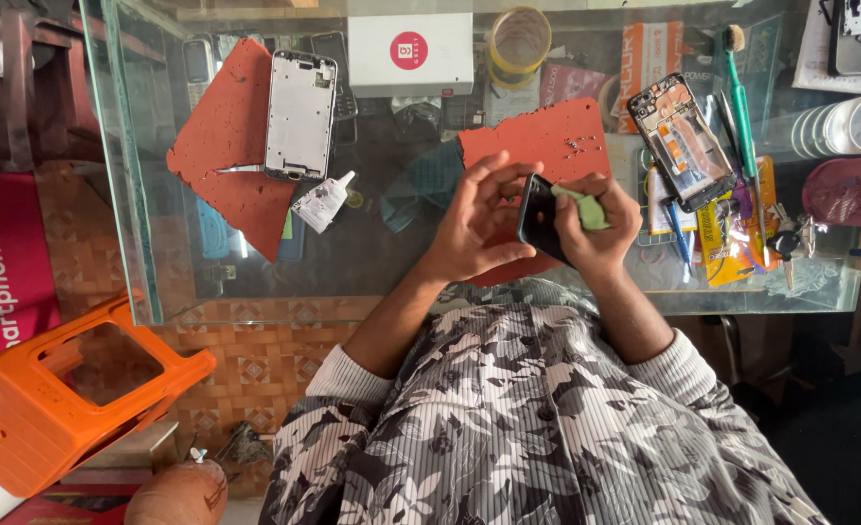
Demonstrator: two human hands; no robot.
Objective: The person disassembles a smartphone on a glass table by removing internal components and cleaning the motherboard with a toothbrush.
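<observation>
While the fingers (496,187) of the left hand (474,228) lie spread along one edge of the dark phone (537,219), steadying it on its side, the right hand (600,224) curls shut round a small pale green cloth (583,207) and presses it to the phone's face. By the look of it this is a wiping or cleaning step, with the phone held just above the near edge of the glass bench (255,277), over the red foam mat (547,141). A next move would call for a firm grip from the left hand while the cloth works the surface. Outward at two o'clock lies an opened phone frame (681,141), with a green brush (741,97) beside it. At ten o'clock a silver phone frame (300,115) rests on a second red mat (221,136), a small glue bottle (323,201) near it. At twelve o'clock sit a white box (410,53) and a tape roll (519,44).
</observation>
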